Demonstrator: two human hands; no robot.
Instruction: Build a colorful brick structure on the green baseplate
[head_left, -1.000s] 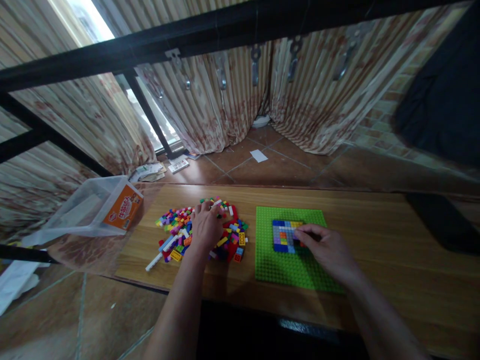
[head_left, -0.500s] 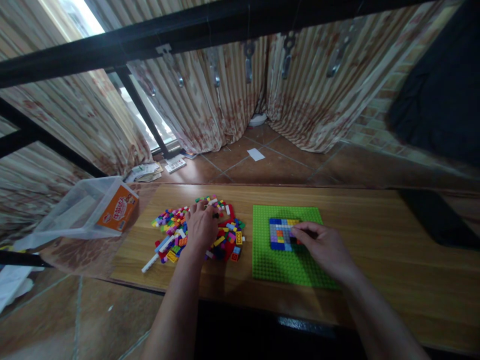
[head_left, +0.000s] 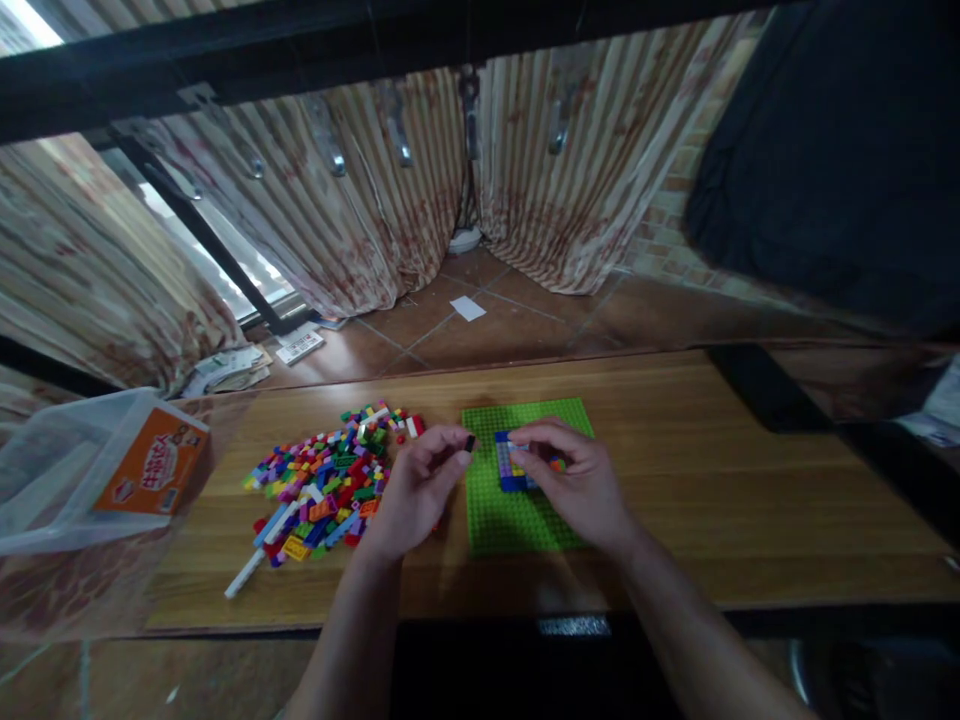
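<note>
Between the thumb and finger of my left hand (head_left: 421,492) is a small black brick (head_left: 470,443), held just above the left edge of the green baseplate (head_left: 491,525). On that plate stands a low build of blue, grey, yellow and other coloured bricks (head_left: 510,470). My right hand (head_left: 574,475) is over the build and covers much of its right part. Its thumb and fingers are pinched together at the build's top; whatever they hold is hidden. A heap of loose mixed bricks (head_left: 322,490) spreads over the table left of the plate.
A clear plastic box (head_left: 67,480) with an orange label stands left of the heap. A long white piece (head_left: 245,575) points out of the heap towards the front edge of the wooden table (head_left: 675,500). At the table's far right lies a flat black object (head_left: 765,390).
My left hand has come away from the brick heap to the baseplate, with a black brick in its fingers. My right hand stays over the build. The view has turned to the right.
</note>
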